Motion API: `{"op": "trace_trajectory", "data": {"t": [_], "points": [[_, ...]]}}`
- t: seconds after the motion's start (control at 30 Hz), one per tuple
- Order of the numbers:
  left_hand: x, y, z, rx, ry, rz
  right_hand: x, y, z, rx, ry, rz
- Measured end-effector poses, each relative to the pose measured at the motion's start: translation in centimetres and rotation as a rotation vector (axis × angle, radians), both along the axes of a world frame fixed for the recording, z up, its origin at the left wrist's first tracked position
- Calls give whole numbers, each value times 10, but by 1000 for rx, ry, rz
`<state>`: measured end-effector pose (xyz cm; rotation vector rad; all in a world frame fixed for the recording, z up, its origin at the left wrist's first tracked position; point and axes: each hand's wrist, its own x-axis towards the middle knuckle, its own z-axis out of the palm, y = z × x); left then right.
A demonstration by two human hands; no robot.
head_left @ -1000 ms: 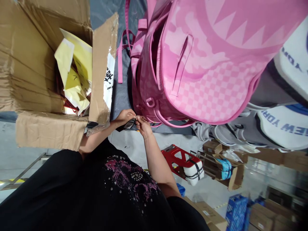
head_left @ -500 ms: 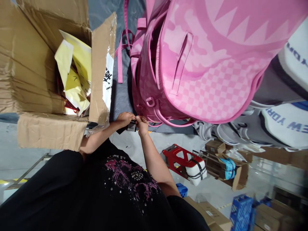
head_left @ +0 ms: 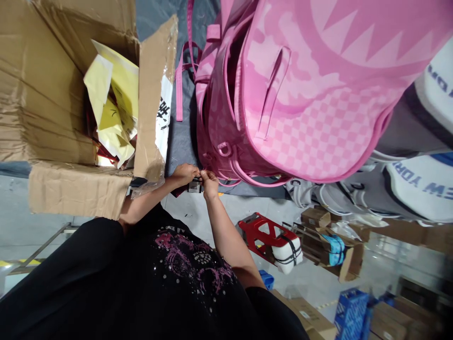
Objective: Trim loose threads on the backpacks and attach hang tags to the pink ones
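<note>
My left hand [head_left: 185, 174] and my right hand [head_left: 210, 182] meet fingertip to fingertip at the front edge of the table, both closed in a pinch. Small dark hang tags [head_left: 194, 186], one with a pale printed label, dangle right under the joined fingers. Whatever thin piece lies between the fingertips is too small to make out. Just beyond my right hand stands a large pink backpack [head_left: 318, 104] with a checkered and camouflage pattern, its top zip partly open. Its carry handle and a metal zip pull hang close to my right fingers.
Left of my hands an open cardboard box [head_left: 53, 89] holds crumpled yellow packaging [head_left: 116, 104]. White and grey bags with lettering [head_left: 417, 184] line the right side. On the floor are a red stool-like frame [head_left: 262, 236], blue crates [head_left: 350, 311] and cardboard boxes [head_left: 307, 314].
Both hands keep their pinch in nearly the same place. The view has shifted slightly, so the box and backpack appear a little further right.
</note>
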<state>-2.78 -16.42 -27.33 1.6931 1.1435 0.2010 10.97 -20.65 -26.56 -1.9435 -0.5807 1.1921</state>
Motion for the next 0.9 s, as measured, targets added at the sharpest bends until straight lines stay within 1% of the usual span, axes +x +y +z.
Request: {"op": "trace_trajectory", "data": {"t": [0.13,0.3,0.5,0.77,0.9], "points": [[1,0,0,-30,4,19,0,1,0,28,-23,34],[2,0,4,-82,3,35,-2,1,0,66,-58,47],[1,1,5,-103,9,48,-8,1,2,64,-41,26],[7,-1,8,-114,50,111,-9,6,4,53,-68,27],[6,-3,6,-126,42,127,-10,6,3,54,-61,31]]}}
